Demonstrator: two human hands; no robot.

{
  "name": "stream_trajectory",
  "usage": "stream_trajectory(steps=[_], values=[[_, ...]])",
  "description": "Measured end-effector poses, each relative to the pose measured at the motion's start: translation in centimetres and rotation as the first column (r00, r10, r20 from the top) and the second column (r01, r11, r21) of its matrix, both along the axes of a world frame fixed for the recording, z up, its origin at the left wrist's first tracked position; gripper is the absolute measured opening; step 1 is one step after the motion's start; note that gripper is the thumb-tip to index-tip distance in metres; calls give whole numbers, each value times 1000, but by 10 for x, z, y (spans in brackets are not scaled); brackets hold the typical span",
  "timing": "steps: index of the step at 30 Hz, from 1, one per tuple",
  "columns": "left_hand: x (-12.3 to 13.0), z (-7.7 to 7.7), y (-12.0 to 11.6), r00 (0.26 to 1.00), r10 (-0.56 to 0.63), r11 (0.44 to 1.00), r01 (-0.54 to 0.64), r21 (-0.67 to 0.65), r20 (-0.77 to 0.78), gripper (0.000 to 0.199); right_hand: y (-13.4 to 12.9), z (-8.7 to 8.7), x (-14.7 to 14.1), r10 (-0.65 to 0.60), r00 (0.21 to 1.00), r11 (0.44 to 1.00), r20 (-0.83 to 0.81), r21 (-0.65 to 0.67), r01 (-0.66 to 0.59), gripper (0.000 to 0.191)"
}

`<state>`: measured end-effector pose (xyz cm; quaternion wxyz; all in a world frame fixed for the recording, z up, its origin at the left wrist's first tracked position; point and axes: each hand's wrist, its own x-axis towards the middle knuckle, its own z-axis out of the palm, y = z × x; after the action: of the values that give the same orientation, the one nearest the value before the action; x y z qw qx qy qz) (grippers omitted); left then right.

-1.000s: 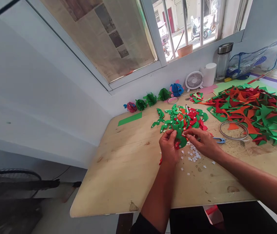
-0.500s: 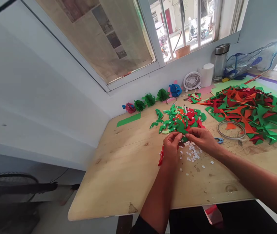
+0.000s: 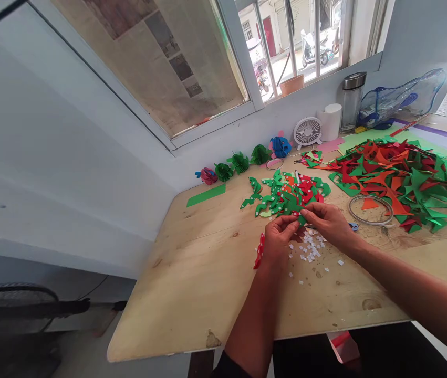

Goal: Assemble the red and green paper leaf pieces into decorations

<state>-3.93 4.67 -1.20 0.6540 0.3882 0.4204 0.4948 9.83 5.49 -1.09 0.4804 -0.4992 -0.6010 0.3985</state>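
Between my two hands is a green paper cutout (image 3: 301,220), close above the table. My left hand (image 3: 280,233) pinches its left side with thumb and forefinger. On the other side, my right hand (image 3: 323,218) grips it by the fingertips. Just beyond lies a heap of green, red and orange paper cutouts (image 3: 274,199), several with small white squares on them. Small white paper squares (image 3: 312,247) are scattered below my hands. Red cutouts (image 3: 259,252) lie left of my left wrist, partly hidden by it. A blue-handled tool (image 3: 353,226) shows beside my right hand.
A large pile of paper scraps (image 3: 404,184) covers the right side, with a tape roll (image 3: 371,210) before it. Along the wall stand paper flowers (image 3: 240,162), a small fan (image 3: 308,131), a white cylinder (image 3: 330,122) and a glass bottle (image 3: 352,102). A green strip (image 3: 206,195) lies left.
The green cutout in my fingers has turned and come lower, and my left hand has shifted slightly right. The whole view has moved a little.
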Motion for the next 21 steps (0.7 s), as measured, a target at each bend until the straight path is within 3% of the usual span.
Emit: stream_trajectory(steps=[6,12,17,21], values=[[-1,0,0,998,-39,999,39,0,50,28,-1,4,1,-46,999,999,-9,-23,46,32],[0,1,0,998,60,995,-59,86,-10,29,-4,13,-1,87,982,987,-170,-118,-108,30],[0,1,-1,992,82,984,-66,168,-91,28,-4,12,-3,128,948,972,-292,-153,-178,31],[1,0,-5,913,278,919,-163,360,-298,20,-3,6,-1,69,988,992,-141,-93,-83,35]])
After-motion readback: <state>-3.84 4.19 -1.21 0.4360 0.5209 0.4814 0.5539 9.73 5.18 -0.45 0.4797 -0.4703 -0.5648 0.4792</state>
